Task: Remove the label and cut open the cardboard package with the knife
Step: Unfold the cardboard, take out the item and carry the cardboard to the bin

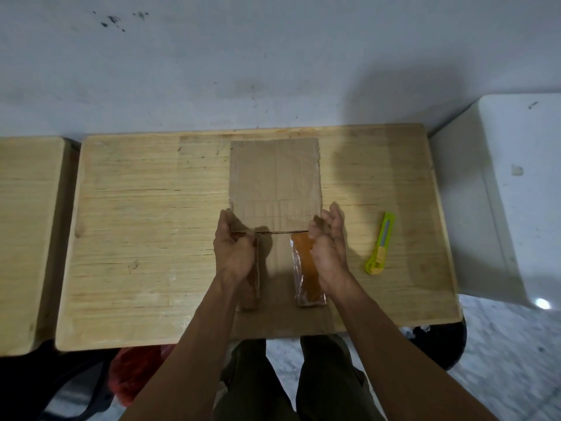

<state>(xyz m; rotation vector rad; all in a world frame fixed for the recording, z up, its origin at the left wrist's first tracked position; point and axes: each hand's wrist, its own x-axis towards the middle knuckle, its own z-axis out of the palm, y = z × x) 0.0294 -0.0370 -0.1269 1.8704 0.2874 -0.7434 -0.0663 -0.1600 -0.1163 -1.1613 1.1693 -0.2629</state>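
the cardboard package lies opened out flat along the middle of the wooden table, its far flap reaching almost to the table's back edge and its near flap hanging slightly over the front edge. both hands lift one panel by its upper edge, so that it shows only as a thin dark line running between them. the left hand has its fingers curled and pressed together, pinching the left end of that edge; the right hand pinches the right end between thumb and bent fingers, the remaining fingers loosely spread above. holding both ends at once likely keeps the panel level and lets the person fold it back to see inside. under the right wrist lies an orange item in clear wrap, and a brownish strip stands along the left side beneath the left hand; what that strip is, i cannot tell. the yellow-green utility knife rests untouched near the table's right edge, well apart from the hands, probably set aside where it cannot nick anything. no label is visible on the cardboard, so the package looks already cut open and the task seems near its end.
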